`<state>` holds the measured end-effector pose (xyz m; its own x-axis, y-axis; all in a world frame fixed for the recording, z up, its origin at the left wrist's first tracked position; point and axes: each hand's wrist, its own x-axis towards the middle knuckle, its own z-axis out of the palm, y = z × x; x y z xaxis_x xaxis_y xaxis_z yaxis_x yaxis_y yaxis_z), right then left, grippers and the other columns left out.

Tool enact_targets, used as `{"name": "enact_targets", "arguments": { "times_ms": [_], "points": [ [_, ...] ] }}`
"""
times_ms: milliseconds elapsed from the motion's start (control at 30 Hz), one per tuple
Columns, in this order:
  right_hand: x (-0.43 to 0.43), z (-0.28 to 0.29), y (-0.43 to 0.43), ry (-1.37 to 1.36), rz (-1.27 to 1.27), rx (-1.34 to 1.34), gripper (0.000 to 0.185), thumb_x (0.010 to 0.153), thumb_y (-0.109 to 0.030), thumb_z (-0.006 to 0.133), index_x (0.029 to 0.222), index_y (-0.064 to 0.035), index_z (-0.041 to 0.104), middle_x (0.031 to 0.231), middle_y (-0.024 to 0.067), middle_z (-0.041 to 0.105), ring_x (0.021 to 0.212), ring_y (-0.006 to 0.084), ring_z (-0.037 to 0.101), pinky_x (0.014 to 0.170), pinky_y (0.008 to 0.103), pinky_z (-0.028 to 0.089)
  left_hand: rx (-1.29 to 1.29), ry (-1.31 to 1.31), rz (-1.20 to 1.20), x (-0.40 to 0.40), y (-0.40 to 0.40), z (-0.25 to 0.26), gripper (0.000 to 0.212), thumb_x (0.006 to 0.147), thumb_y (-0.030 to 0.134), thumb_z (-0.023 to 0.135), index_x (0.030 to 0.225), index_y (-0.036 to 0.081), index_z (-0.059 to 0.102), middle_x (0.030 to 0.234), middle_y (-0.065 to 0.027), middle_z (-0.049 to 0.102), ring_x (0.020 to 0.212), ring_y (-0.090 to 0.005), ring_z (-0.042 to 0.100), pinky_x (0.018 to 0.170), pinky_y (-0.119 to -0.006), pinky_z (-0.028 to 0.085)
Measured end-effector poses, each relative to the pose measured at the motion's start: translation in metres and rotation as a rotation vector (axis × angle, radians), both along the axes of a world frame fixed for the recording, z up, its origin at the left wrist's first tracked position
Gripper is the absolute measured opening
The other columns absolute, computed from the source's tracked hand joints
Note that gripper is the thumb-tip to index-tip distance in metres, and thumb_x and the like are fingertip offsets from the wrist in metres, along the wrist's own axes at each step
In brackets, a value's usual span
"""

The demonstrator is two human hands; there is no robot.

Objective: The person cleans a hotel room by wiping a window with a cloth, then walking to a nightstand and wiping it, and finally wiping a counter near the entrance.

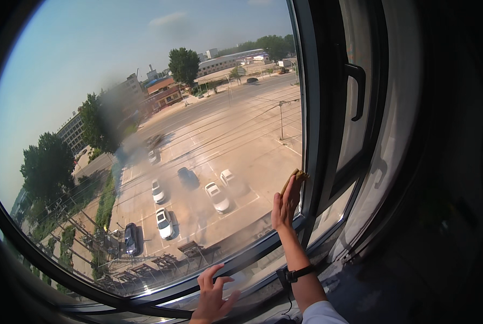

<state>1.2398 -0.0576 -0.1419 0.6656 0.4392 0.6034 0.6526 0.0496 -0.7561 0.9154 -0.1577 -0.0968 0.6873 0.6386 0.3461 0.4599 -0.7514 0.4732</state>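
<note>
My right hand [287,204] presses a folded brown cloth [293,180] to the window pane [241,150], close beside the dark upright frame [311,121]. Its fingers point upward, and a black strap with a small device [292,275] sits around that wrist. My left hand [215,289] is lower and to the left, in front of the lower window frame [241,263], with its fingers apart and nothing in it. Smears and hazy patches show on the glass.
A black window handle [359,91] stands on the narrower casement to the right. Beyond it hangs a pale curtain [403,101]. A window sill [274,289] runs below the frame. Outside, far below, lies a parking lot with several cars, overhead wires and trees.
</note>
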Motion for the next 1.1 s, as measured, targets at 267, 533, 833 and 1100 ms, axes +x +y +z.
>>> {"name": "enact_targets", "arguments": {
  "times_ms": [267,533,833,1100],
  "points": [
    [0.007,-0.019,-0.038,-0.013,-0.065,0.146,0.048,0.097,-0.005,0.041,0.145,-0.0010,0.041,0.148,0.0228,0.041,0.138,0.0396,0.037,0.115,0.0450,0.027,0.070,-0.087,-0.292,0.099,-0.041,0.036,0.037,0.092,0.017,0.061,0.124,0.002,0.053,0.144,-0.0257,0.039,0.129,-0.0453,0.040,0.106,-0.053,0.032],
    [0.068,-0.136,-0.107,1.040,0.528,-0.005,0.057,0.082,0.010,0.043,0.136,-0.0044,0.055,0.109,0.0133,0.065,0.093,0.0187,0.062,0.085,0.0289,0.048,-0.095,-0.294,-0.489,0.228,-0.043,-0.019,0.043,0.082,0.007,0.063,0.122,-0.001,0.049,0.131,-0.0228,0.048,0.121,-0.0387,0.047,0.105,-0.045,0.035],
    [0.096,-0.108,-0.300,0.834,0.297,0.096,0.038,0.083,0.006,0.043,0.117,-0.0006,0.060,0.094,0.0051,0.055,0.085,0.0128,0.052,0.073,0.0250,0.045,-0.869,0.107,-0.928,0.327,-0.076,-0.137,0.045,0.092,0.018,0.062,0.130,0.000,0.044,0.122,-0.0127,0.057,0.110,-0.0184,0.054,0.097,-0.033,0.041],
    [0.147,-0.127,-0.424,0.512,-0.494,0.054,0.015,0.092,-0.009,0.057,0.105,-0.0038,0.065,0.100,0.0080,0.066,0.081,0.0145,0.060,0.074,0.0306,0.049,-0.614,0.375,-1.547,0.460,-0.153,-0.157,0.017,0.095,0.014,0.054,0.099,0.000,0.062,0.076,-0.0141,0.063,0.067,-0.0243,0.061,0.063,-0.035,0.048]
  ]
}}
